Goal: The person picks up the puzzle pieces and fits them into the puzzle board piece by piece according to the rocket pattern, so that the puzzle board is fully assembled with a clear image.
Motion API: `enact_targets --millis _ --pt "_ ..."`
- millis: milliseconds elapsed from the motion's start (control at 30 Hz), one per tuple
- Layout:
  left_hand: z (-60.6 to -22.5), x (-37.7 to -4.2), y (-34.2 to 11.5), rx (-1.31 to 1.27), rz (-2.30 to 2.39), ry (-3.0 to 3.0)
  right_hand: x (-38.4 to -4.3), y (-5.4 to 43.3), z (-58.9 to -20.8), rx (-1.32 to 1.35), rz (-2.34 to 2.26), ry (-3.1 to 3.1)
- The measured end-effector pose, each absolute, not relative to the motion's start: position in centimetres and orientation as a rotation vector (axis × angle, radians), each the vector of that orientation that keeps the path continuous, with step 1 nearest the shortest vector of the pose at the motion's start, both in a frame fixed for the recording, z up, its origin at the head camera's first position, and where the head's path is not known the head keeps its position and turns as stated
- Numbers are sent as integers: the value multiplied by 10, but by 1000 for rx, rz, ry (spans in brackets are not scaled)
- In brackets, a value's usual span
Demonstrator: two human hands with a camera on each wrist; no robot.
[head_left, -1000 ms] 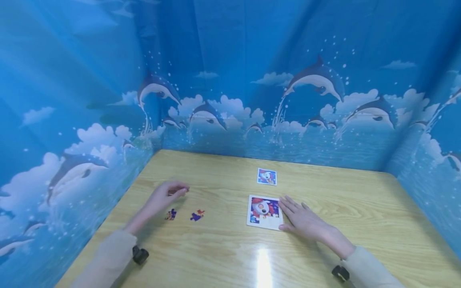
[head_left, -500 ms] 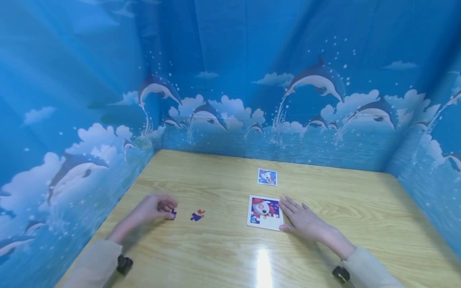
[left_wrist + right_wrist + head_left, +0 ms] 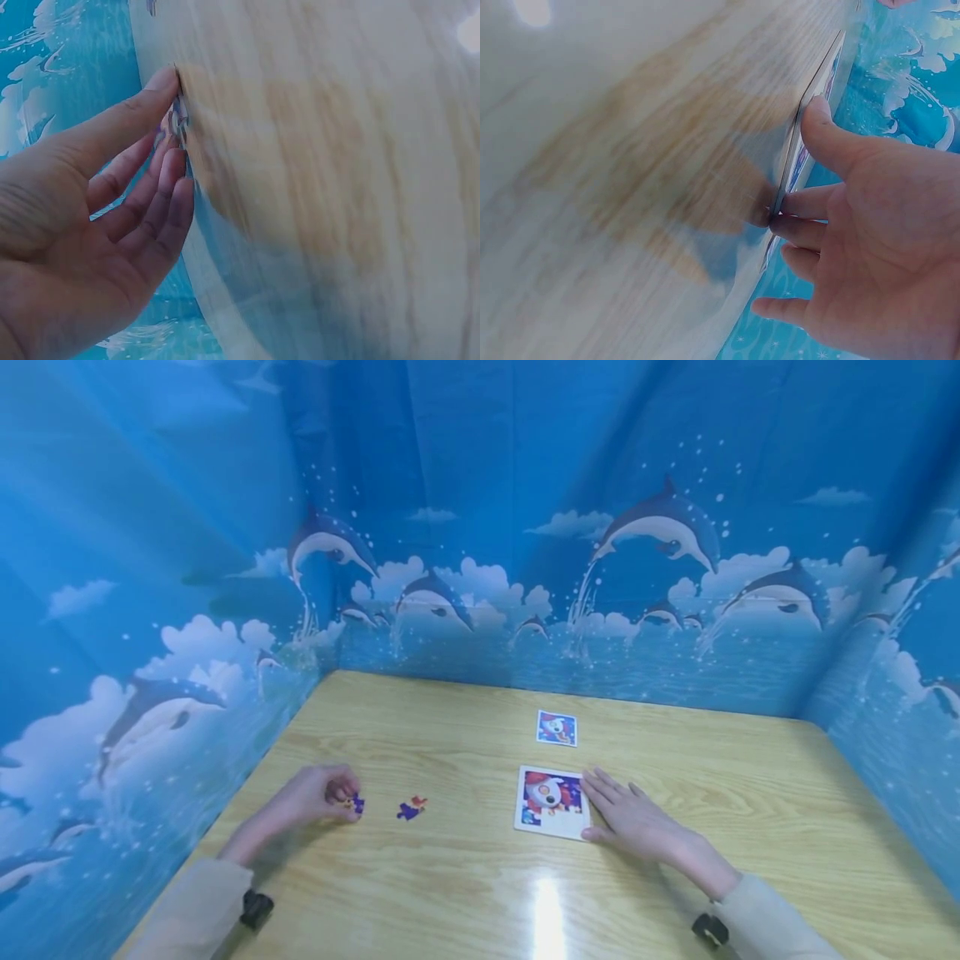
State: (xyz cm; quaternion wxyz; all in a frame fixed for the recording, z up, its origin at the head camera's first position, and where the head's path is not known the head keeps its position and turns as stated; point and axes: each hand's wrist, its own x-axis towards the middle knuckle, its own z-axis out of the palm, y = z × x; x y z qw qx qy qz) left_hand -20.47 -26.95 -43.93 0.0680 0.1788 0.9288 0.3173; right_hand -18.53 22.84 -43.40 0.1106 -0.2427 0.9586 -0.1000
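Observation:
At the left of the table, my left hand (image 3: 318, 795) pinches a purple and orange jigsaw piece (image 3: 358, 804) between thumb and fingers, low over the wood. In the left wrist view part of the piece (image 3: 178, 120) shows behind the thumb. A second jigsaw piece (image 3: 411, 808), purple and orange, lies just right of that hand. My right hand (image 3: 637, 818) rests with extended fingers on the right edge of a white-framed puzzle board (image 3: 528, 832). The board's picture shows a white and red character on purple, with bare white at the lower right.
A small picture card (image 3: 557, 728) with a matching character lies behind the board. The wooden table (image 3: 450, 885) meets a blue dolphin-print curtain (image 3: 480, 527) at the back and sides. Each wrist wears a small black camera.
My left hand has moved left and toward me, down to the jigsaw piece, and now pinches it. The right hand and the board have stayed put.

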Motion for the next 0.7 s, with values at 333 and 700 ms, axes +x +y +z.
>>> enact_targets --millis 333,700 --pt "-436 -214 -269 328 1132 2707 -186 230 -434 -730 -290 2823" --pt "-421 -231 -244 400 1143 2697 -186 230 -434 -718 -284 2819"
